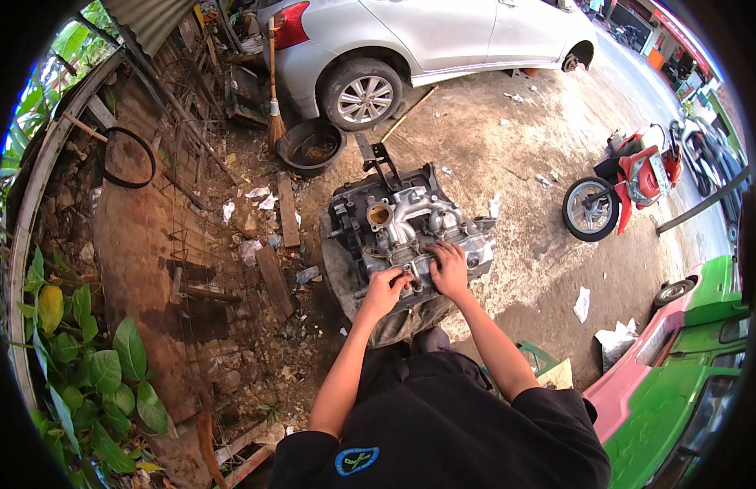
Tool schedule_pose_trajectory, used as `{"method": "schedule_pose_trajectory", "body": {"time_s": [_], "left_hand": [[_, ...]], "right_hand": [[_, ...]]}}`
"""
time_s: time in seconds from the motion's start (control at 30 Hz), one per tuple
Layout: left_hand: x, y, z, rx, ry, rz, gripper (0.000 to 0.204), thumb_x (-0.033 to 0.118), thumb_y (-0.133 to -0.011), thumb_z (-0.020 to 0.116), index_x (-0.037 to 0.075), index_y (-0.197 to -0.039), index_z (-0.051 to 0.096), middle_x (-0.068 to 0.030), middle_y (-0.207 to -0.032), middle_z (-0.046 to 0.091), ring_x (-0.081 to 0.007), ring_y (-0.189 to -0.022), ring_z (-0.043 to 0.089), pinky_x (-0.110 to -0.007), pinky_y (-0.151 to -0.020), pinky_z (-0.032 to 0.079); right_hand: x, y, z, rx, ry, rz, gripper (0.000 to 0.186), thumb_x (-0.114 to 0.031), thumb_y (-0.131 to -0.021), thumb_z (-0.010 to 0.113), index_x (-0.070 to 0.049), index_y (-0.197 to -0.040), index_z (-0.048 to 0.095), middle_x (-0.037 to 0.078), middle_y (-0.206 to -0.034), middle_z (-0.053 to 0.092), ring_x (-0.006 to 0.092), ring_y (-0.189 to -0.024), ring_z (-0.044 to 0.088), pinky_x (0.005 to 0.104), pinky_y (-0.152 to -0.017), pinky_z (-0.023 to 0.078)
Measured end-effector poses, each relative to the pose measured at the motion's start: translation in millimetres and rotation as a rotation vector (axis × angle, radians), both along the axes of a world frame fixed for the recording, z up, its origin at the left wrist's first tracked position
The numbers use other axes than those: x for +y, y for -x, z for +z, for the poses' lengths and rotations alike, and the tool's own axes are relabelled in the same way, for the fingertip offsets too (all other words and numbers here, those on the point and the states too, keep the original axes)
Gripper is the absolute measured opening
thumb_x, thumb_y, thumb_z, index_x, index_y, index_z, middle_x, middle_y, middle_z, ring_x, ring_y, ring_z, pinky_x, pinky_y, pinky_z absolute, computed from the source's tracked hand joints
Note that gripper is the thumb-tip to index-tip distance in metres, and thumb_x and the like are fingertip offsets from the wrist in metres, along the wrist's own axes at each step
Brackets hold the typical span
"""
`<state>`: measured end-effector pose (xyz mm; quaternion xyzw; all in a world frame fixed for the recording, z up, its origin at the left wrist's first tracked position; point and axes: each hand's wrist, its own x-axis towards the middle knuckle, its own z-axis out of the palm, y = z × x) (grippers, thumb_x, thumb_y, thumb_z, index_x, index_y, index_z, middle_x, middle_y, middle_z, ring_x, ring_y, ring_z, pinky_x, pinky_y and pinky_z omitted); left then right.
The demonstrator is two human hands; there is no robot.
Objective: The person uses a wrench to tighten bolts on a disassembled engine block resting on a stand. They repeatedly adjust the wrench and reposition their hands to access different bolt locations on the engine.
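Observation:
A metal car engine (423,216) with a silvery intake manifold stands in front of me on a dark cloth-covered support (336,253). My left hand (384,292) is at the engine's near side, its fingers bent and pinched together beside a small metal fitting; whatever sits between the fingertips is too small to make out. Resting on the engine's near right top, my right hand (450,269) has its fingers stretched out and apart. A round opening (380,214) shows on the manifold's left, and a dark bracket (378,159) sticks up at the far side.
A black basin (311,147) and a broom (276,122) stand beyond the engine, near a silver car (443,41). To the right are a red motorcycle (635,183) and a green and pink vehicle (679,367). Wooden planks (274,281) and litter lie to the left.

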<state>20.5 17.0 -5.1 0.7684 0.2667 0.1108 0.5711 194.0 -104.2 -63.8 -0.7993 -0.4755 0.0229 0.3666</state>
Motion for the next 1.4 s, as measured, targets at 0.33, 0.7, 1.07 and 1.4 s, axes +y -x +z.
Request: {"method": "schedule_pose_trajectory", "body": {"time_s": [0.33, 0.7, 1.07, 1.4], "left_hand": [[-3, 16, -12, -0.189, 0.057, 0.166, 0.016, 0.006, -0.099, 0.064, -0.007, -0.095, 0.071, -0.0086, -0.08, 0.071, -0.012, -0.075, 0.066, -0.03, -0.071, 0.053], [-20, 21, -18, -0.271, -0.048, 0.299, 0.011, 0.002, -0.096, 0.064, -0.006, -0.094, 0.071, -0.0108, -0.079, 0.072, -0.0158, -0.071, 0.069, -0.03, -0.066, 0.051], [-24, 24, -34, -0.285, -0.063, 0.37, 0.012, 0.005, -0.096, 0.067, -0.006, -0.094, 0.071, -0.0115, -0.08, 0.073, -0.0167, -0.074, 0.072, -0.03, -0.069, 0.054], [-27, 74, -98, -0.621, 0.878, 0.671, 0.012, 0.011, -0.103, 0.061, -0.001, -0.103, 0.065, -0.0118, -0.1, 0.07, -0.0182, -0.083, 0.064, -0.032, -0.077, 0.053]], "right_hand": [[0, 0, -3, 0.004, -0.001, -0.001, 0.036, -0.012, -0.085, 0.058, -0.01, -0.119, 0.07, 0.012, -0.126, 0.069, 0.029, -0.131, 0.056, 0.0482, -0.117, 0.033], [1, 1, 1, 0.001, 0.0, -0.018, 0.035, -0.013, -0.084, 0.059, -0.009, -0.117, 0.072, 0.009, -0.123, 0.071, 0.0268, -0.131, 0.056, 0.0471, -0.118, 0.033], [1, 2, 3, 0.015, 0.006, -0.02, 0.033, -0.013, -0.085, 0.059, -0.008, -0.115, 0.071, 0.008, -0.125, 0.071, 0.0264, -0.131, 0.056, 0.0462, -0.118, 0.033], [0, 1, 3, -0.001, -0.004, -0.019, 0.034, -0.012, -0.084, 0.059, -0.008, -0.116, 0.071, 0.009, -0.125, 0.07, 0.0272, -0.131, 0.056, 0.0471, -0.117, 0.034]]}}
